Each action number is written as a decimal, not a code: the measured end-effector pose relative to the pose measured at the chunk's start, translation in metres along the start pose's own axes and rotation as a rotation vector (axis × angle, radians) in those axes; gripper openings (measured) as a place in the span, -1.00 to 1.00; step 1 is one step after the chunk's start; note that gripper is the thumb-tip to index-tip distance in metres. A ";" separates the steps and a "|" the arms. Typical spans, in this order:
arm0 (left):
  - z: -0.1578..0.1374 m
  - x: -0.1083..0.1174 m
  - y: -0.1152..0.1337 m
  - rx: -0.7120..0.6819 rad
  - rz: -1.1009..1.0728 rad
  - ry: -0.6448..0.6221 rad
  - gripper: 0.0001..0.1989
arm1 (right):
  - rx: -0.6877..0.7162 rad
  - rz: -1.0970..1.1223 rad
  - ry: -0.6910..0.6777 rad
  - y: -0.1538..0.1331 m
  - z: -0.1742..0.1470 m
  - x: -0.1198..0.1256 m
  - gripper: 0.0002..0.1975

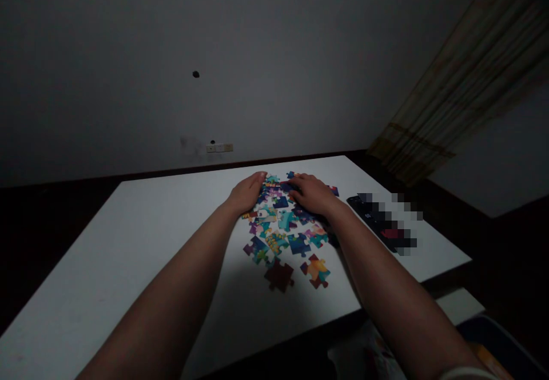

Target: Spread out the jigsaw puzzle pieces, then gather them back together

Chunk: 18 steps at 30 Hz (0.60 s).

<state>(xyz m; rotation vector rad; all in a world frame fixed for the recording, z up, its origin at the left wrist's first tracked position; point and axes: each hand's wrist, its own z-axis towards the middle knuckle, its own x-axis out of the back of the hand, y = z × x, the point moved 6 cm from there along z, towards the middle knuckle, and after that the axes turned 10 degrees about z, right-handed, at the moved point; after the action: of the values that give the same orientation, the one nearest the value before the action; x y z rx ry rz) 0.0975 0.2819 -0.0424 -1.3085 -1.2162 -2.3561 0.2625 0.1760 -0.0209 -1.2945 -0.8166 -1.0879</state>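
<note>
A loose heap of colourful jigsaw puzzle pieces (286,220) lies on the white table. At the heap's left edge my left hand (247,192) stands on its side, fingers stretched out and touching the outer pieces. My right hand (312,192) rests palm down over the heap's right side, its fingers spread on the pieces and covering some of them. Closest to me lie a dark reddish-brown piece (279,276) and an orange and teal piece (316,271), a little apart from each other. Neither hand grips a piece that I can see.
To the right of my right hand lies a dark phone (373,220), partly blurred out. The white table (141,226) extends to the left. Beyond it are a wall with sockets (219,148) and a curtain (424,100). Below the near edge, several dim items are partly visible.
</note>
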 end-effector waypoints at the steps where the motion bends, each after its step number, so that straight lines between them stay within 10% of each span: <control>1: 0.001 0.000 0.000 -0.012 -0.018 0.010 -0.43 | -0.004 -0.010 0.015 0.003 0.000 0.000 -0.59; 18: 0.011 0.005 -0.013 0.024 -0.204 0.133 -0.64 | -0.105 -0.077 0.035 0.026 0.001 0.000 -0.48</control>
<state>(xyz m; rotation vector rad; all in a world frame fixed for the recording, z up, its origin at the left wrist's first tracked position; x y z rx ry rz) 0.0945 0.2991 -0.0428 -1.0461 -1.3907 -2.5109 0.2865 0.1752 -0.0297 -1.3365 -0.7973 -1.2247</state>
